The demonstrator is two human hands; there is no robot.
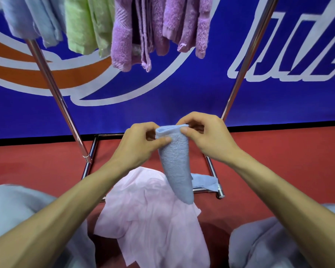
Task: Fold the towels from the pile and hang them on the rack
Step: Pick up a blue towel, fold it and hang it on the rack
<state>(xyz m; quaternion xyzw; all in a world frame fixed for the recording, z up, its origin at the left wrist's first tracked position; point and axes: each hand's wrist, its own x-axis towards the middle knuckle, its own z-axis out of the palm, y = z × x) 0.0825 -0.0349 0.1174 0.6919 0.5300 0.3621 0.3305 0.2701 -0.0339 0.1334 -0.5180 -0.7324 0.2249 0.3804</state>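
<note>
Head-worn, close, down onto towel [175, 163].

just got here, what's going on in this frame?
A person's left grip and right grip pinch the top edge of a folded light blue towel, which hangs down in front of the rack. Already hung on it: blue towels, green towels, purple towels. A pink towel lies crumpled below, and a blue cloth lies over the rack's base bar.

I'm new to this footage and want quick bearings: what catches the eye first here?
At centre, the left hand and right hand pinch the top of a folded blue towel. Purple towels and a green towel hang above; a pink towel lies below.
</note>
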